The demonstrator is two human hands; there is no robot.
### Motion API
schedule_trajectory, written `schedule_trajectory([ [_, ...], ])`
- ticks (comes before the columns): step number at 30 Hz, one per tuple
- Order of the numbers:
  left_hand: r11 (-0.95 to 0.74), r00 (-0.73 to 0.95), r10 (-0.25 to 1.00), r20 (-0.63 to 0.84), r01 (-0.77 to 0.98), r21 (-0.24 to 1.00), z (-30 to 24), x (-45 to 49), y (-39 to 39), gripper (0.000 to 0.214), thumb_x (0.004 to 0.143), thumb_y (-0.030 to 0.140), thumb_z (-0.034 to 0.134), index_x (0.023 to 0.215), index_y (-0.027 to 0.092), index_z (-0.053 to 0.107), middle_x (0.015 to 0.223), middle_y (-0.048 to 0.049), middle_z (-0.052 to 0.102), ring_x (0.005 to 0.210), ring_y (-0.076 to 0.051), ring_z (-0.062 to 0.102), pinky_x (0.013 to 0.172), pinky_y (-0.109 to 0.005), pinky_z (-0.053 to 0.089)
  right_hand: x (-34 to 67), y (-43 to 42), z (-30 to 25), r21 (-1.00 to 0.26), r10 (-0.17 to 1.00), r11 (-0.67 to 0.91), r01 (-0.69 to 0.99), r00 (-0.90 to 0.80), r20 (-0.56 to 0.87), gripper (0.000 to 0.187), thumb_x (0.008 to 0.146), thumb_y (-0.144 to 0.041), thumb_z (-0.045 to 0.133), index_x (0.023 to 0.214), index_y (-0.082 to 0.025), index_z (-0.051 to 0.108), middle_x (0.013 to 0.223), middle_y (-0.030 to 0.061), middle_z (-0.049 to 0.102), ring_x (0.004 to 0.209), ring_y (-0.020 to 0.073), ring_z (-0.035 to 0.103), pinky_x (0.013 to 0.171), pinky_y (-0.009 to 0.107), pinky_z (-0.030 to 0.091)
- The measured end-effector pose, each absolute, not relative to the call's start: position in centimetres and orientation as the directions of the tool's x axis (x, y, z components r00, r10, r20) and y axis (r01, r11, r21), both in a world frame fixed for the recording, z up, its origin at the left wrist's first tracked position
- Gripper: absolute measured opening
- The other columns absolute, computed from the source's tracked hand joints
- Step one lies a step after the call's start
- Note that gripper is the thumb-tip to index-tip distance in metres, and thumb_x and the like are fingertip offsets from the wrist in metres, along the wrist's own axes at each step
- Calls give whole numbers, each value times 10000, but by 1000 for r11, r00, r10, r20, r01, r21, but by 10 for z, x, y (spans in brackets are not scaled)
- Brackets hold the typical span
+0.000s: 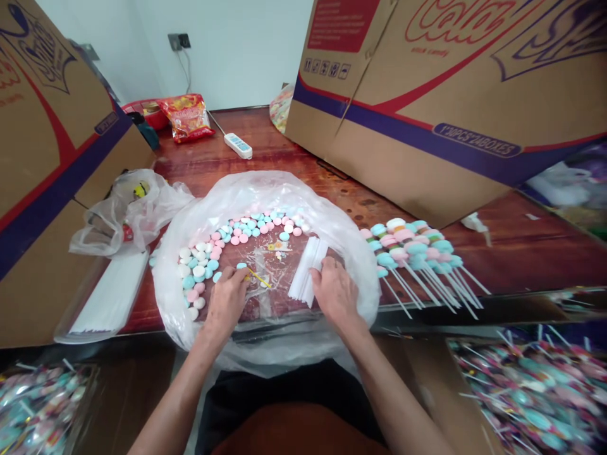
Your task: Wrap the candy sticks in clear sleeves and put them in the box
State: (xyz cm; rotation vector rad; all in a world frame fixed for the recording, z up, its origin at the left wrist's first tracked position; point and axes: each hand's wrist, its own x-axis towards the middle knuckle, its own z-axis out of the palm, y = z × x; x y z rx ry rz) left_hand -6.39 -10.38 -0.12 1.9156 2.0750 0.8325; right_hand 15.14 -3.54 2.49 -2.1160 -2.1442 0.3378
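Observation:
My left hand (227, 292) is low over the table with its fingers drawn together. A light blue candy disc (241, 266) shows just past its fingertips, and a thin yellow strip (260, 279) lies beside them. What the fingers pinch, if anything, is hidden. On the right, my right hand (336, 287) has thumb and curled fingers at the edge of a pile of white sticks (307, 268). Pink, white and blue candy discs (244, 229) lie in an arc inside a ring of rolled clear plastic (265, 183). Crumbs and yellow scraps (277, 246) are scattered between the hands.
Finished-looking stick candies (417, 246) lie stacked at right. A bag of white sticks (111, 294) and crumpled plastic (137, 205) are at left. Large cartons (427, 101) flank the table. Behind are a red snack packet (187, 117) and a white probe thermometer (238, 145). Wrapped candies (535, 392) fill boxes below.

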Motion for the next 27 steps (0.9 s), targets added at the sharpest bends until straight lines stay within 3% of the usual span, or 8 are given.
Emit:
schedule_trajectory([
  [7, -65, -143, 945, 295, 801, 595, 17, -73, -89, 232, 918, 163, 526, 1009, 193, 737, 937, -71, 717, 849, -195, 663, 821, -304, 500, 161, -23, 13, -433, 992, -27, 901, -28, -120, 245, 915, -114, 493, 1081, -104, 673, 997, 147, 749, 951, 279, 691, 775, 323, 430],
  [12, 82, -180, 958, 225, 919, 387, 33, -88, -36, 301, 933, 135, 455, 939, 164, 754, 875, -98, 688, 825, -225, 643, 808, -331, 476, 172, -18, 7, -577, 994, -99, 811, 48, -103, 278, 837, -146, 475, 1026, -130, 679, 927, 128, 738, 850, 265, 677, 735, 325, 433],
  [15, 90, -166, 966, 196, 934, 345, 28, -90, -10, 293, 917, 121, 465, 958, 182, 749, 944, -108, 664, 870, -241, 640, 802, -337, 465, 175, -26, 8, -660, 994, -105, 744, 77, -72, 261, 824, -209, 445, 974, -160, 653, 844, 98, 710, 754, 250, 645, 681, 326, 423],
  [20, 91, -154, 973, 173, 941, 326, 13, -88, 1, 191, 910, 177, 521, 921, 178, 712, 1004, -129, 624, 847, -267, 632, 730, -357, 462, 170, -50, 17, -835, 1000, 8, 550, -15, 0, 232, 858, -347, 435, 921, -191, 595, 789, 59, 669, 663, 208, 605, 616, 301, 424],
  [27, -40, -55, 969, 243, 929, 367, 17, -96, -25, 150, 930, 147, 527, 1036, 172, 629, 929, -73, 639, 903, -228, 620, 826, -347, 490, 149, -74, 29, -854, 969, 221, 470, -205, 138, 167, 933, -303, 444, 901, -204, 575, 751, 27, 658, 622, 165, 569, 613, 273, 406],
])
